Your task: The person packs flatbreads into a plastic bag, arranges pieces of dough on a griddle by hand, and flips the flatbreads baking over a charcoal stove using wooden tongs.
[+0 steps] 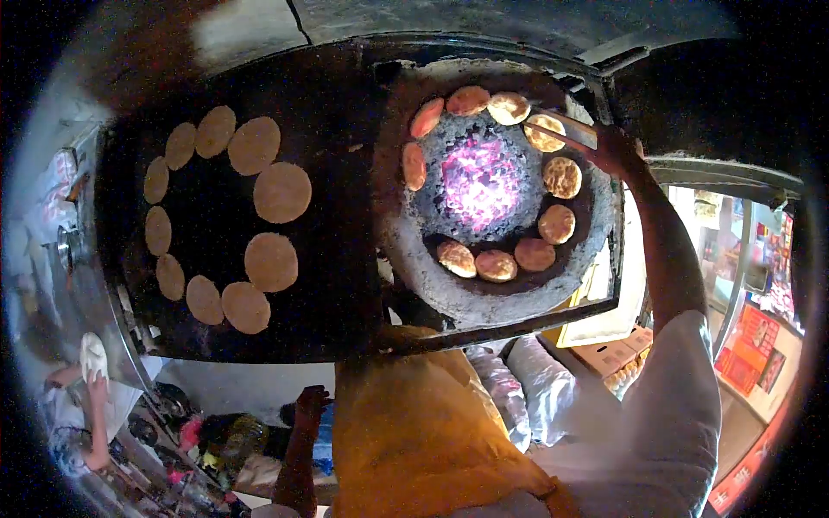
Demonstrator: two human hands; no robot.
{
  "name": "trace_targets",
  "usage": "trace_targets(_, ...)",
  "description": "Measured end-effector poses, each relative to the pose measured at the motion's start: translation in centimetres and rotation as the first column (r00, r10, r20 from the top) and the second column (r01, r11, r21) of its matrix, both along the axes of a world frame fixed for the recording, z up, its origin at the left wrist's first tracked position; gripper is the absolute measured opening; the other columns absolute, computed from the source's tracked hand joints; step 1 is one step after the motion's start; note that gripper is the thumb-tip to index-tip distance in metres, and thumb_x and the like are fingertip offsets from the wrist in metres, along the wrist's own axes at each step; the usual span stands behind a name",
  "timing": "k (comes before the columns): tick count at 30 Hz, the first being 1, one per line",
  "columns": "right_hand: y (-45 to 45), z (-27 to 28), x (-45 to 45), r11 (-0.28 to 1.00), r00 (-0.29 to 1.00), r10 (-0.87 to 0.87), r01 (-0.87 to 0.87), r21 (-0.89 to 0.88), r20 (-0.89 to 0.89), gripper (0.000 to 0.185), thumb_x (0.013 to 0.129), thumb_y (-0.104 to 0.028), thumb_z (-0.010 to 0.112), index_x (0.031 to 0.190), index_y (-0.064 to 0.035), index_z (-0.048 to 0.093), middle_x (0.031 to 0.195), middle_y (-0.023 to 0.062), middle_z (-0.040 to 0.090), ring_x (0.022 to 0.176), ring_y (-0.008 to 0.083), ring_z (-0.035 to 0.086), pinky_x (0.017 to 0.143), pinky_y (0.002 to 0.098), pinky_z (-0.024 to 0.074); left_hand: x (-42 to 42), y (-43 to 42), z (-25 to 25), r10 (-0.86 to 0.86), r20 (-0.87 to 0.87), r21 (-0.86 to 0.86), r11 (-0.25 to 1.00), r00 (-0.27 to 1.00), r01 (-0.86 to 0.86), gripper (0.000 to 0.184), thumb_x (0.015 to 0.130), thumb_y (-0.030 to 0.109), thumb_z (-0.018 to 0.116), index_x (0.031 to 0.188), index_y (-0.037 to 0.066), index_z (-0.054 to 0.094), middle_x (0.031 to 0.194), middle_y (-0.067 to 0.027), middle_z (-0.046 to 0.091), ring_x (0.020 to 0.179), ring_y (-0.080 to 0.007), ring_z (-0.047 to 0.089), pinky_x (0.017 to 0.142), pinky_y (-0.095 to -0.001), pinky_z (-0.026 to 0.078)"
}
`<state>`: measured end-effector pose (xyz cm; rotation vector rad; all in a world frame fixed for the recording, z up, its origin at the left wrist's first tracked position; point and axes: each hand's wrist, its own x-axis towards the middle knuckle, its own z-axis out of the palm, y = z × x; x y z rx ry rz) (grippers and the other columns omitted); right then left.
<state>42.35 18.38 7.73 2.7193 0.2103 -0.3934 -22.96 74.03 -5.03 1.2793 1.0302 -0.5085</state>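
My right hand [617, 153] is closed around a pair of tongs [577, 121], reaching over the right side of the round oven [445, 298]. The tong arms straddle a browned flatbread [544, 136] on the inner rim; whether they pinch it I cannot tell. Several more flatbreads [562, 177] ring the glowing coals [482, 181], some puffed and spotted brown, those on the left reddish in the light. Below the dark griddle's front edge, my left hand [313, 400] hangs beside the orange apron [406, 432]. Its fingers look loosely curled and apart, holding nothing visible.
Pale flat dough rounds [282, 192] lie in a ring on the dark griddle [345, 285] to the left. At far left another person's hands hold pale dough [93, 356]. Plastic sacks [540, 380] and a cardboard box [617, 352] stand below the oven.
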Motion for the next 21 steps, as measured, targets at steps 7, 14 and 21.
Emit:
trace_targets(7, 0.3, -3.2, 2.0, 0.982, 0.972, 0.155, -0.133, 0.13, -0.177, 0.056, 0.081, -0.047, 0.07, 0.116, -0.0053, 0.058, 0.101, 0.0194, 0.065, 0.093, 0.0377, 0.064, 0.079, 0.0476, 0.0508, -0.9, 0.8, -0.5, -0.283, -0.153, 0.102, 0.949, 0.947, 0.3, 0.026, 0.093, 0.021, 0.065, 0.114, 0.007, 0.061, 0.103, -0.006, 0.065, 0.093, -0.0188, 0.064, 0.078, -0.0331, 0.052)
trace_targets(14, -3.2, -2.1, -8.9, 0.686, 0.963, 0.037, 0.169, 0.708, -0.266, 0.04, 0.094, -0.029, 0.06, 0.122, -0.0003, 0.058, 0.104, 0.0054, 0.064, 0.097, 0.0147, 0.057, 0.083, 0.0343, 0.0474, 2.6, -1.7, 2.1, 0.129, -0.141, -0.177, 0.972, 0.982, -0.153, 0.025, 0.095, 0.019, 0.062, 0.116, 0.006, 0.057, 0.107, -0.0066, 0.063, 0.1, -0.019, 0.061, 0.076, -0.0332, 0.053)
trace_targets(21, 6.3, -0.9, -32.1, 0.205, 0.733, 0.074, 0.653, 0.729, -0.676, 0.022, 0.087, -0.024, 0.064, 0.1, -0.0063, 0.061, 0.083, 0.0107, 0.064, 0.069, 0.0277, 0.064, 0.056, 0.0393, 0.0509, 3.4, -1.0, -2.6, -0.039, -0.176, -0.315, 0.949, 0.984, -0.019, 0.027, 0.095, 0.02, 0.06, 0.118, 0.007, 0.056, 0.107, -0.0111, 0.064, 0.086, -0.0192, 0.066, 0.065, -0.0307, 0.052)
